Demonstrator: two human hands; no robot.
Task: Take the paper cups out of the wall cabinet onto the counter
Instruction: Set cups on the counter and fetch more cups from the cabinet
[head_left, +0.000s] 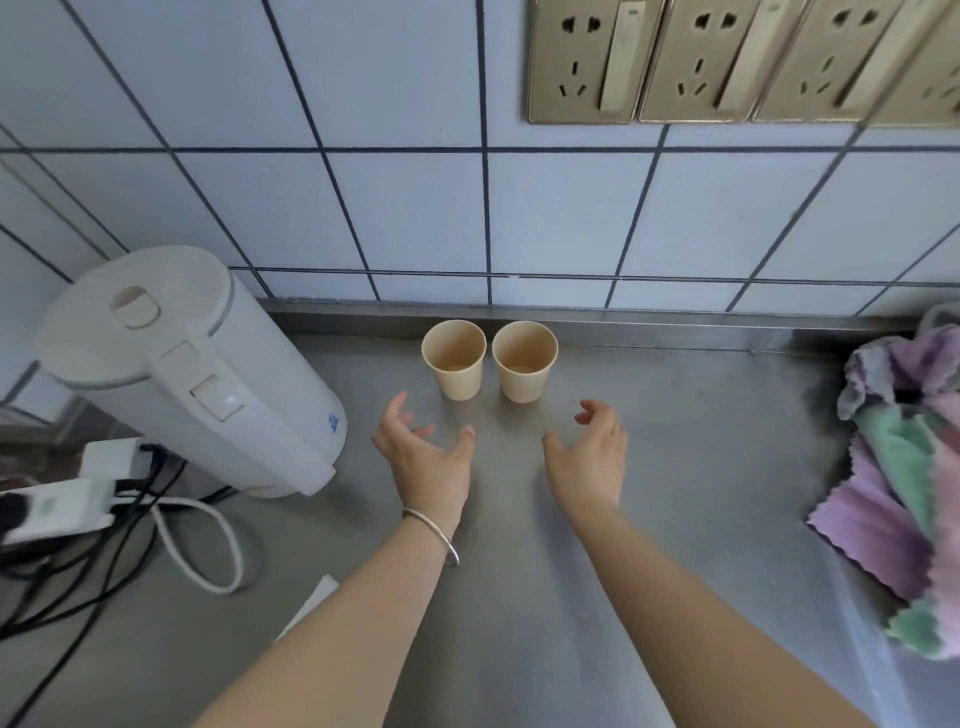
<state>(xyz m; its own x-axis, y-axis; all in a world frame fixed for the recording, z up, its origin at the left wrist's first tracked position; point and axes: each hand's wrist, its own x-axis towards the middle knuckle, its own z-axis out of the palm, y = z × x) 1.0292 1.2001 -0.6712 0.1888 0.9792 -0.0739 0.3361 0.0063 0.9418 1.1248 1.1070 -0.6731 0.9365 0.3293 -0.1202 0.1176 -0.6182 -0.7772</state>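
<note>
Standing upright side by side on the steel counter (649, 467), close to the tiled wall, are the left paper cup (456, 364) and the right paper cup (524, 364), nearly touching. Just short of them, the left hand (426, 452) and right hand (592, 452) hover with fingers loosely spread, holding nothing. A white kettle (192, 374) stands left; crumpled cloths (904, 467) lie right.

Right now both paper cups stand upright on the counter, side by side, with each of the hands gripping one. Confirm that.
Not quite. In the head view the left hand and right hand grip nothing; both hover open, short of the paper cups, which stand upright, side by side, on the counter.
</note>
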